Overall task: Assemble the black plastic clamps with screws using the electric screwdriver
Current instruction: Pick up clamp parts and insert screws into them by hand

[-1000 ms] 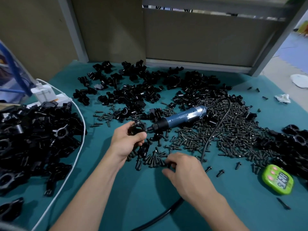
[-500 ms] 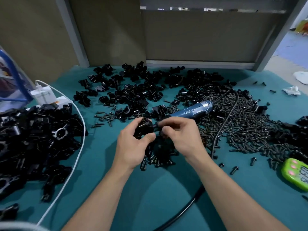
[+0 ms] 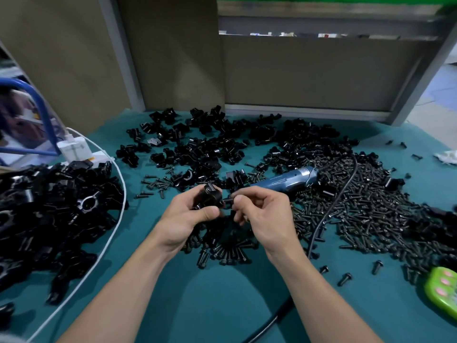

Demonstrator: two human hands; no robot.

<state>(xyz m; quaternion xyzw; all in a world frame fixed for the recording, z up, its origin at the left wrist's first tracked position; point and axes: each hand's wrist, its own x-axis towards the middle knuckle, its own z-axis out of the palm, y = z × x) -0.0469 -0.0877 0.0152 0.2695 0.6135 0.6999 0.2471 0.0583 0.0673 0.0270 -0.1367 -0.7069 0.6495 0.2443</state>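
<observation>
The left hand (image 3: 184, 221) grips one black clamp (image 3: 209, 196) above the table (image 3: 222, 305), its fingers (image 3: 206, 211) curled around it. The right hand (image 3: 265, 219) pinches a screw (image 3: 228, 200) between thumb and forefinger and aims it at the clamp's side; whether the tip is in the hole I cannot tell. The electric screwdriver (image 3: 284, 181) lies just behind the hands, unused. So this clamp seems at its first step, the screw not yet driven. A large heap of clamps (image 3: 49, 214) at the left is perhaps finished work; many loose clamp parts (image 3: 205, 149) and screws (image 3: 366, 209) remain to do.
</observation>
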